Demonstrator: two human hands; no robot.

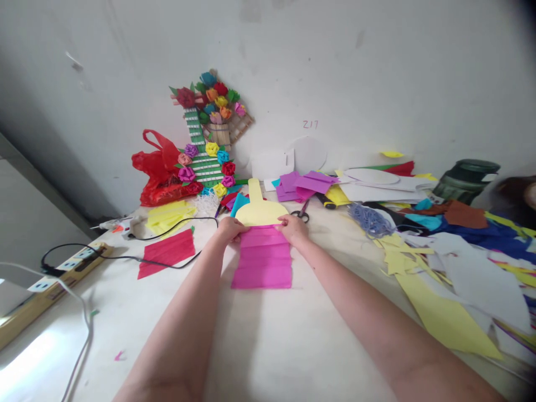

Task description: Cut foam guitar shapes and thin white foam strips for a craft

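A creased sheet of magenta crepe paper (263, 259) lies in front of me on the table. Its far edge is pinched at both corners: my left hand (231, 229) grips the left one, my right hand (293, 229) the right one. Just beyond that edge is a pale yellow paddle-shaped cutout (260, 209), its handle pointing toward the wall; the magenta sheet's far edge meets or overlaps its near side. Black-handled scissors (300, 214) lie right behind my right hand. A blue paper piece (239, 204) sits by the cutout's left side.
Red crepe paper (170, 254), a black cable and a power strip (79, 262) lie left. Paper-flower crafts (205, 162) and a red plastic bag (157, 167) stand against the wall. Purple sheets (288, 187), blue shredded strands (371, 219), yellow scraps (444, 312) and a dark jar (467, 180) are at right.
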